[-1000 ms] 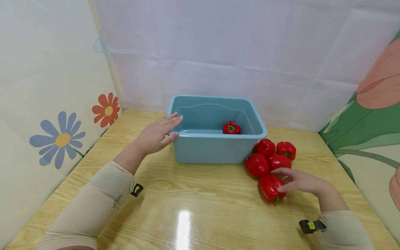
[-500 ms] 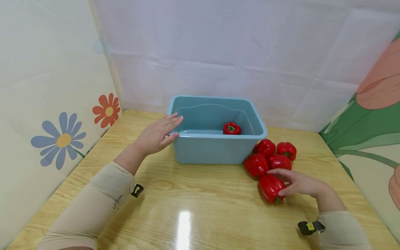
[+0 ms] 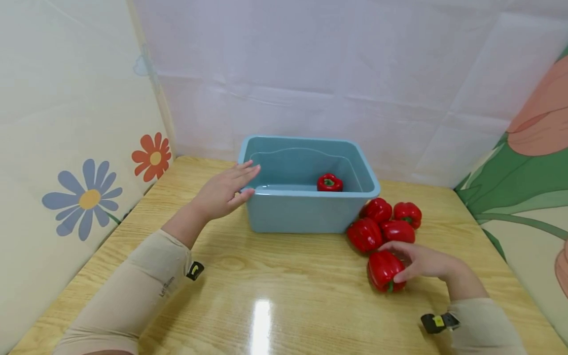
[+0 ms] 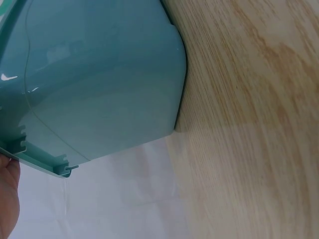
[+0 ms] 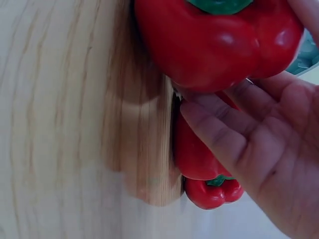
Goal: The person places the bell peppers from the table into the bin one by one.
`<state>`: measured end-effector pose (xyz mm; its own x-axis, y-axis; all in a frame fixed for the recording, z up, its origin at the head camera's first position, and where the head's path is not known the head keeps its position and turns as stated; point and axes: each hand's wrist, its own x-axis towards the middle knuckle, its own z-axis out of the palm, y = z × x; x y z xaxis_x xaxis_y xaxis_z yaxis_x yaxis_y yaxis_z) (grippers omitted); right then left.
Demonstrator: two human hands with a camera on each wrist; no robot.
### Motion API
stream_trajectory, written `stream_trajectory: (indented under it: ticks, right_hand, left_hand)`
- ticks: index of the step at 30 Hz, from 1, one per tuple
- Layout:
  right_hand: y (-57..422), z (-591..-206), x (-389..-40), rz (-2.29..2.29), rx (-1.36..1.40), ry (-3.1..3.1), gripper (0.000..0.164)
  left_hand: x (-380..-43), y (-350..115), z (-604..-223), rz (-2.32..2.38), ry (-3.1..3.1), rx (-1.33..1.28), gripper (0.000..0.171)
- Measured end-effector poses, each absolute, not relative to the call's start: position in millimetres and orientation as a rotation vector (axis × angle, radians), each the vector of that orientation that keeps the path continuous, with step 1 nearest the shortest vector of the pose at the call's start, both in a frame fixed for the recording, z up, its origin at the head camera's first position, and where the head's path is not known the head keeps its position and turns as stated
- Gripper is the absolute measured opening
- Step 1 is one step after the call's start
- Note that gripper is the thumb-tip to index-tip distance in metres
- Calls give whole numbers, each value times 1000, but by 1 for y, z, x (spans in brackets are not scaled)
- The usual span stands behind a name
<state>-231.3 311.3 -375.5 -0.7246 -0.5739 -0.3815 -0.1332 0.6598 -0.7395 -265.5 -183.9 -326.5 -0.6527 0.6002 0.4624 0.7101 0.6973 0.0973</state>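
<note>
In the head view, my left hand (image 3: 219, 192) rests on the left rim of a blue-green plastic bin (image 3: 295, 214), its fingers straight. The left wrist view catches only part of that hand (image 4: 7, 199) at the rim. My right hand (image 3: 421, 264) holds a glossy red bell pepper (image 3: 385, 271) at the front of a group, thumb on the near side and fingers round the far side. In the right wrist view, the fingers curl under this pepper (image 5: 209, 50), beside its green stem; part of the grip is out of frame. Another red bell pepper (image 3: 330, 183) lies inside the bin.
Several more red bell peppers (image 3: 365, 235) cluster against the bin's right front corner, just behind the held one. The wooden table (image 3: 284, 281) extends in front of the bin. A pale cloth wall (image 3: 306, 74) stands behind, with flower-printed panels at both sides.
My right hand has closed further round the front pepper and turned it slightly, drawing it a little toward me, away from the others. My left hand stays at the bin's rim.
</note>
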Motion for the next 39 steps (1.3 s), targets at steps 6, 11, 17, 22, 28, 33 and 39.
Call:
stream_trajectory:
  ticks: [6, 11, 17, 22, 28, 33, 39]
  right_hand:
    - [313, -376, -231, -967, -582, 2231, 64]
    - [316, -378, -232, -1011, -611, 2159, 68]
    - [317, -379, -233, -1030, -639, 2130, 65]
    - [315, -377, -233, -1020, -626, 2153, 60]
    - [316, -375, -232, -1002, -601, 2174, 60]
    - [318, -372, -232, -984, -576, 2193, 61]
    - [321, -367, -232, -977, -582, 2219, 61]
  left_hand:
    - [-267, -184, -328, -394, -2488, -1031, 57]
    - [-266, -183, -328, -404, -2482, -1033, 57]
    - [-266, -184, -328, -397, -2494, -1025, 56]
    - [-267, -183, -328, -394, -2488, -1028, 56]
    - [-267, -183, -328, -391, -2481, -1034, 57]
    - [-267, -183, -329, -398, -2468, -1039, 57]
    - [-267, -183, -329, -392, -2476, -1033, 57]
